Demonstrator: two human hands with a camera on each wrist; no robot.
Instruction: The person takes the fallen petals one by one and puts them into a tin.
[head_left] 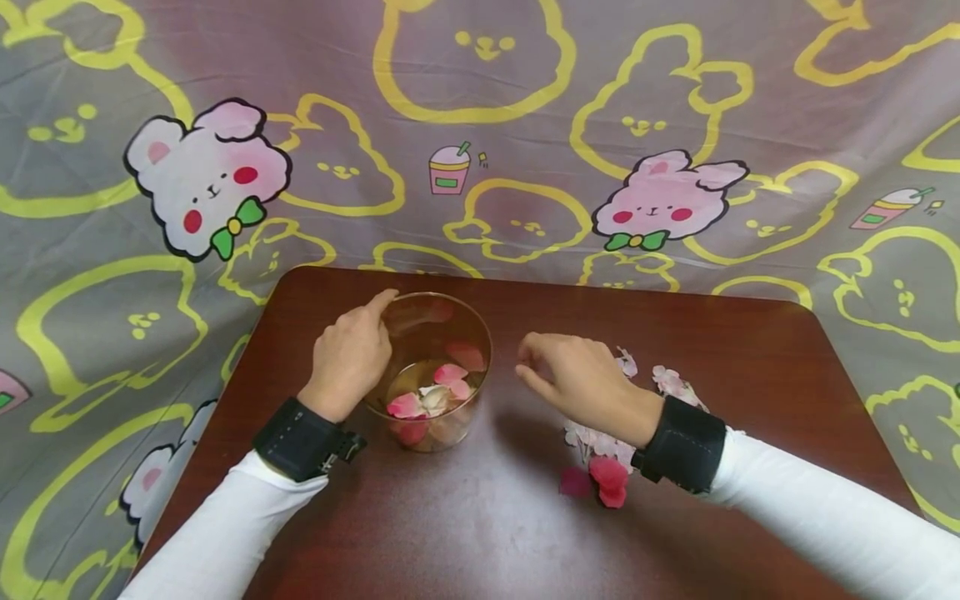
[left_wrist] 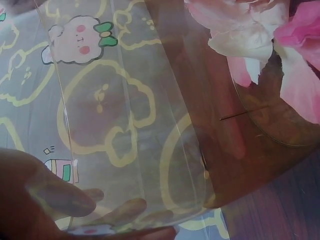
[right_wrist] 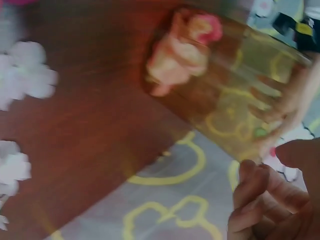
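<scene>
We judge the step to be filling the cup (head_left: 435,371) with petals (head_left: 431,398); the next move calls for reaching back to the loose petals (head_left: 600,479) at 4 o'clock. The clear cup stands upright on the table (head_left: 750,375), pink and white petals on its bottom. Our left hand (head_left: 351,358) curls round its 9 o'clock wall; our right hand (head_left: 581,379), at 3 o'clock, has its fingers curled, seemingly empty.
</scene>
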